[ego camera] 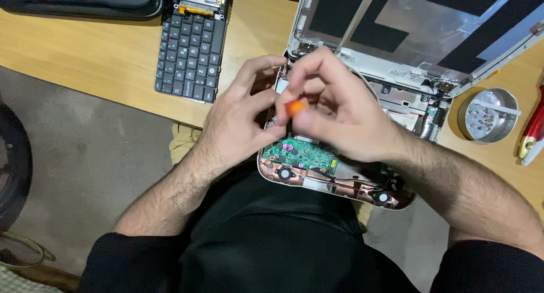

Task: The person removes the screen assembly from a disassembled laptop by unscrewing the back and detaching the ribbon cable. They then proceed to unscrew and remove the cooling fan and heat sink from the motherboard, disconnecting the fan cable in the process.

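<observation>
Orange-handled, the small screwdriver (293,108) is pinched upright in the right hand (334,114) fingers above the opened laptop base (317,163) at the worktop (113,55) edge, while the left hand (241,120) fingers curl closed beside it, steadying the tip.

An orange-handled screwdriver (293,107), blurred, stands roughly upright between the fingers (266,97) of both hands, its tip down on the opened laptop base (317,168), whose green circuit board (300,153) lies bare just below them.
</observation>
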